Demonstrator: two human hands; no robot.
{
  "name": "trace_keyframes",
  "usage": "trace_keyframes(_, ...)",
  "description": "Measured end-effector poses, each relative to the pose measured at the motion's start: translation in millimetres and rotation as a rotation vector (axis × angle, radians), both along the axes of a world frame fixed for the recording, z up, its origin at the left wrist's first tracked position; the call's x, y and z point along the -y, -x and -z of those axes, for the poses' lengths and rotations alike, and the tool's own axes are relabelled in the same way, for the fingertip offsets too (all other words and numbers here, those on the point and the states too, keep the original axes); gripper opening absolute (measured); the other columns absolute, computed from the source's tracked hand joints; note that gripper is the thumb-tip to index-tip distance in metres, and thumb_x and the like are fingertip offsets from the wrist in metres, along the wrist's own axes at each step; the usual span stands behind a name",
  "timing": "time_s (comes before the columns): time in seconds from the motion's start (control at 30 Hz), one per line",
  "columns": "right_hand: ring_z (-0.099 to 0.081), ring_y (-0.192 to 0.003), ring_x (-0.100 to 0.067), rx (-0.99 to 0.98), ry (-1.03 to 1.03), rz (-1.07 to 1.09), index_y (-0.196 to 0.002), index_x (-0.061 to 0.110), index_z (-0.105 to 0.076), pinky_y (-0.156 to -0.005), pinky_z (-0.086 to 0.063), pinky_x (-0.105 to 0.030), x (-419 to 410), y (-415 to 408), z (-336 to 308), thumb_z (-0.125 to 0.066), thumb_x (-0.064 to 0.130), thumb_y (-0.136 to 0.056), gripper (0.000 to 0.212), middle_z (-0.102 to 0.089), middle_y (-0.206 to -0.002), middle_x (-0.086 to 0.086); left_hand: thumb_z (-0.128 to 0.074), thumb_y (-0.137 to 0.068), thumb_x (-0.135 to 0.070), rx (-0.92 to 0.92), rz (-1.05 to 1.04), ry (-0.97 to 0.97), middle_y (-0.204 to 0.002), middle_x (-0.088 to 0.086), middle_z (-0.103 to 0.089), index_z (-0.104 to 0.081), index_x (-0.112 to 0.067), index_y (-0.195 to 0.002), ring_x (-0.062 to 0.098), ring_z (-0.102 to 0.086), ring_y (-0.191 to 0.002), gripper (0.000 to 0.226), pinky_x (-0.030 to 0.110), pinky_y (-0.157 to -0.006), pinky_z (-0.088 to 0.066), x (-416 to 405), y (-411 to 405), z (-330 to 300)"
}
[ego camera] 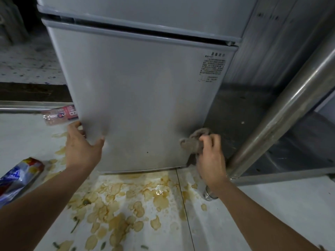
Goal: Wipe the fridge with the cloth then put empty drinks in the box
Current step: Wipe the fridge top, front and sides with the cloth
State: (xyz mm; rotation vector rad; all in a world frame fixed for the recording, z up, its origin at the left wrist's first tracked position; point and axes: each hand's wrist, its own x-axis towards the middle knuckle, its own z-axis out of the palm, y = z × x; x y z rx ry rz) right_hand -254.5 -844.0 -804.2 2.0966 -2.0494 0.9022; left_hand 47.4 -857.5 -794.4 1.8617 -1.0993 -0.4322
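Observation:
A grey two-door fridge fills the middle of the head view. My left hand grips the lower left edge of its lower door, thumb on the front face. My right hand presses a crumpled brown cloth against the door's lower right corner. A clear bottle with a pink label lies on its side on the floor left of the fridge. A crushed blue, white and red drink can lies at the far left. No box is in view.
Brown liquid stains and several chip-like scraps cover the white tiled floor in front of the fridge. A thick steel leg of a metal table slants up at the right, its foot near my right wrist, with a lower shelf behind it.

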Motion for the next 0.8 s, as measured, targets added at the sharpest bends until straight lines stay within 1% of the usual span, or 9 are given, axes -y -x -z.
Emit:
trace_keyframes(0.07, -0.061, -0.087, -0.035, 0.069, 0.246, 0.0, -0.106, 0.009, -0.049, -0.077, -0.053, -0.037, 2.4, -3.9, -18.2, -0.066, -0.007, -0.076, 0.038, -0.043, -0.12, -0.017, -0.072, -0.08, -0.018, 0.011, -0.004, 0.009, -0.131, 0.013, -0.052, -0.033, -0.016, -0.132, 0.033, -0.053, -0.117, 0.065, 0.05, -0.097, -0.046, -0.7, -0.8, 0.9)
trace_keyframes(0.17, -0.057, -0.097, -0.037, 0.049, 0.416, -0.001, -0.112, 0.013, -0.045, -0.076, -0.053, -0.037, 29.5, -13.4, -28.7, -0.064, -0.008, -0.075, 0.046, -0.037, -0.123, -0.016, -0.07, -0.08, -0.02, 0.013, -0.03, 0.01, -0.131, 0.013, -0.052, -0.036, -0.014, -0.131, 0.033, -0.053, -0.116, 0.062, 0.049, -0.096, -0.045, 0.5, 0.4, 6.5)
trace_keyframes(0.3, -0.046, -0.101, -0.038, -0.084, 0.363, -0.016, -0.113, 0.015, -0.038, -0.072, -0.051, -0.041, 46.5, -27.3, 14.6, -0.061, -0.01, -0.071, 0.054, -0.029, -0.12, -0.012, -0.07, -0.08, -0.02, 0.01, -0.032, 0.037, -0.13, 0.012, -0.052, -0.037, -0.015, -0.13, 0.032, -0.052, -0.117, 0.06, 0.051, -0.096, -0.046, 0.4, 5.7, 16.7)
trace_keyframes(0.43, -0.036, -0.09, -0.031, -0.352, 0.154, -0.192, -0.104, 0.017, -0.045, -0.057, -0.053, -0.038, 30.7, -23.3, 67.3, -0.074, -0.003, -0.055, 0.061, -0.034, -0.112, -0.011, -0.07, -0.08, -0.021, 0.022, -0.028, 0.05, -0.13, 0.011, -0.052, -0.037, -0.016, -0.13, 0.03, -0.054, -0.115, 0.06, 0.05, -0.096, -0.047, 1.2, 3.8, 21.5)
trace_keyframes(0.5, -0.039, -0.089, -0.031, -0.37, 0.122, -0.232, -0.101, 0.016, -0.049, -0.054, -0.053, -0.037, 27.8, -22.6, 70.0, -0.072, -0.005, -0.056, 0.055, -0.035, -0.108, -0.011, -0.07, -0.08, -0.022, 0.019, -0.016, 0.05, -0.129, 0.01, -0.053, -0.037, -0.017, -0.129, 0.029, -0.054, -0.114, 0.059, 0.049, -0.095, -0.048, 1.4, 2.6, 21.6)
trace_keyframes(0.57, -0.048, -0.091, -0.034, -0.289, 0.175, -0.274, -0.103, 0.013, -0.048, -0.058, -0.056, -0.039, 27.5, -27.6, 58.2, -0.057, -0.005, -0.068, 0.041, -0.032, -0.108, -0.01, -0.07, -0.08, -0.023, 0.008, -0.007, 0.048, -0.129, 0.01, -0.054, -0.038, -0.018, -0.129, 0.028, -0.055, -0.113, 0.059, 0.049, -0.095, -0.048, -0.7, 1.4, 20.9)
trace_keyframes(0.63, -0.052, -0.094, -0.036, -0.17, 0.302, -0.263, -0.11, 0.013, -0.044, -0.07, -0.056, -0.04, 32.8, -41.1, 36.5, -0.051, -0.005, -0.075, 0.04, -0.031, -0.113, -0.01, -0.07, -0.08, -0.023, -0.001, -0.005, 0.049, -0.129, 0.009, -0.054, -0.038, -0.018, -0.129, 0.028, -0.055, -0.113, 0.059, 0.049, -0.094, -0.048, -2.1, 0.6, 18.7)
trace_keyframes(0.73, -0.046, -0.098, -0.032, -0.054, 0.525, -0.208, -0.115, 0.014, -0.045, -0.086, -0.045, -0.039, 43.7, -74.5, 13.6, -0.053, -0.01, -0.081, 0.043, -0.033, -0.118, -0.01, -0.07, -0.081, -0.024, -0.019, 0.01, 0.038, -0.128, 0.007, -0.055, -0.039, -0.019, -0.128, 0.027, -0.057, -0.111, 0.058, 0.048, -0.093, -0.05, -2.2, -1.2, 16.6)
trace_keyframes(0.8, -0.041, -0.092, -0.031, -0.084, 0.608, -0.207, -0.115, 0.016, -0.046, -0.084, -0.039, -0.039, 47.0, -93.6, 17.0, -0.048, -0.01, -0.083, 0.041, -0.034, -0.119, -0.01, -0.071, -0.08, -0.025, -0.009, 0.018, 0.028, -0.126, 0.007, -0.056, -0.039, -0.019, -0.127, 0.026, -0.057, -0.109, 0.057, 0.047, -0.092, -0.051, -1.6, -3.6, 16.0)
